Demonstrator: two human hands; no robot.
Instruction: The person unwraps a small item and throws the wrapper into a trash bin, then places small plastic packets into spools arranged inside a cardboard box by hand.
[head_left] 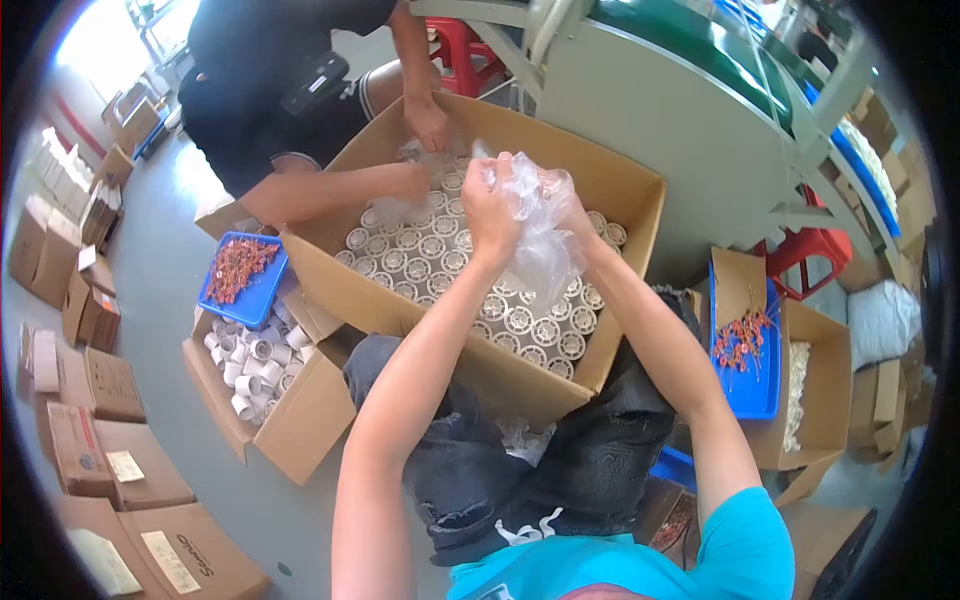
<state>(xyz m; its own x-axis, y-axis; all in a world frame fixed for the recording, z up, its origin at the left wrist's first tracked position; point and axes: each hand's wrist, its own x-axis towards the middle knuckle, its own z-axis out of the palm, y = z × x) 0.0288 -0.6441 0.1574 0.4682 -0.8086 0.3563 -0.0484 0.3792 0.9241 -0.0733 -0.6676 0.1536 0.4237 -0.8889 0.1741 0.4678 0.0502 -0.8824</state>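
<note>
My left hand (492, 212) and my right hand (568, 208) are raised close together over a large cardboard box (460, 375). Both are closed on a crumpled clear plastic bag (540, 245), which bunches up between them and hangs below. Inside the box, rows of round white slotted plastic parts (432, 246) stand packed side by side. Across the box a co-worker's two hands (427, 122) also grip clear plastic (405, 208) at the far left corner. My fingertips are partly hidden by the bag.
On the left, a blue tray (272, 292) of red wired parts sits by an open carton (318, 408) of white cylinders. To the right, another blue tray (765, 385) rests by a carton (825, 340). A grey machine (640, 130) stands behind; stacked cartons (110, 385) line the left.
</note>
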